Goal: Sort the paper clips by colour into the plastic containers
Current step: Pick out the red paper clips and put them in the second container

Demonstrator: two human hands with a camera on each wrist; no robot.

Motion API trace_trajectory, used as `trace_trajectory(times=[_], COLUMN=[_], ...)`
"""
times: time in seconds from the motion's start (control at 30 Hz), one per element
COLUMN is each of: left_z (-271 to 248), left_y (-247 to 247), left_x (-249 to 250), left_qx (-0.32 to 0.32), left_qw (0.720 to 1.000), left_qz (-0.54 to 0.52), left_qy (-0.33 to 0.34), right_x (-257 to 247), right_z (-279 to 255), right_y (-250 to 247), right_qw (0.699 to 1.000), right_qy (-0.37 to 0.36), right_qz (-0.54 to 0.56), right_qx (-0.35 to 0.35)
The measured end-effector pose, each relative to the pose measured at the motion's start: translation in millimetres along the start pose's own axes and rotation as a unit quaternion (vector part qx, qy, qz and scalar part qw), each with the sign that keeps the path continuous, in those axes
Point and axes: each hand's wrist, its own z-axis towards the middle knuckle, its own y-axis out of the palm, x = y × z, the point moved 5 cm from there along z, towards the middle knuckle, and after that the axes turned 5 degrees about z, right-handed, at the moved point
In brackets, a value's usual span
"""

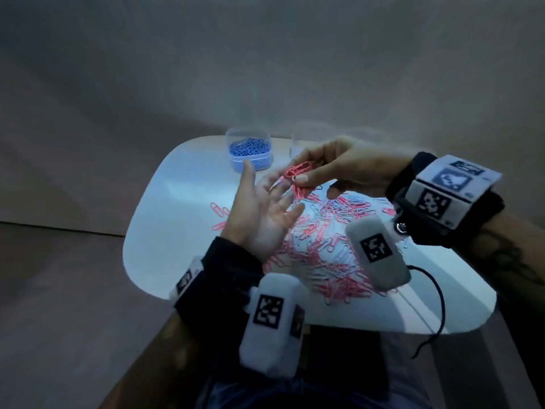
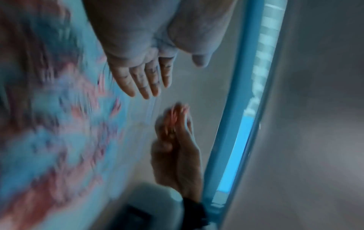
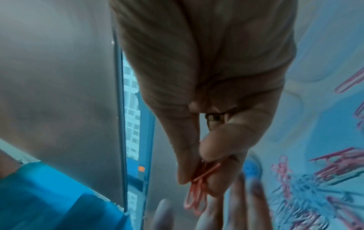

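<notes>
Perhaps an office, small white table, paper clips

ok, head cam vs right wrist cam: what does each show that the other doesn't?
Head only: the container of blue clips at the table's far edge, a second clear container beside it, the whole white table, and both wrist rigs.

Right wrist only: a close look at the pinch, thumb and fingertips closing on the clips.

Both: the right hand pinching a small bunch of red clips above the open left hand, and the mixed pile on the table.
</notes>
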Motion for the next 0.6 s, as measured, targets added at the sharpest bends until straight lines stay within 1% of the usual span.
trace_trajectory(times=[0.07,0.1,0.2,0.3,0.37,0.43,0.5,0.6], left_z=[3,5,6,3,2,2,2,4], left_y=[11,13,13,11,9,8,9,9], left_x=[-3,-3,1,3,3,5,6,3], left_qx=[-0.048,-0.058,-0.064,-0.056,-0.040,-0.034,-0.030,-0.037], left_qw=[0.995,0.991,0.973,0.954,0.951,0.953,0.955,0.963], left_qz=[-0.088,-0.122,-0.219,-0.291,-0.304,-0.297,-0.291,-0.265], left_qy=[-0.004,0.000,0.022,0.029,0.034,0.040,0.044,0.043], right_x=[-6,-9,-17,-25,-30,-32,-28,-22], right_z=[1,1,0,-7,-11,-15,-16,-12], right_y=[13,17,23,18,12,11,15,23], right_qw=[0.998,0.995,0.989,0.984,0.974,0.945,0.919,0.906], right_qy=[-0.016,-0.028,-0.064,-0.076,-0.096,-0.112,-0.108,-0.106], right_qz=[-0.058,-0.090,-0.122,-0.133,-0.172,-0.270,-0.349,-0.379], right_qx=[0.008,0.022,0.062,0.089,0.116,0.146,0.151,0.156])
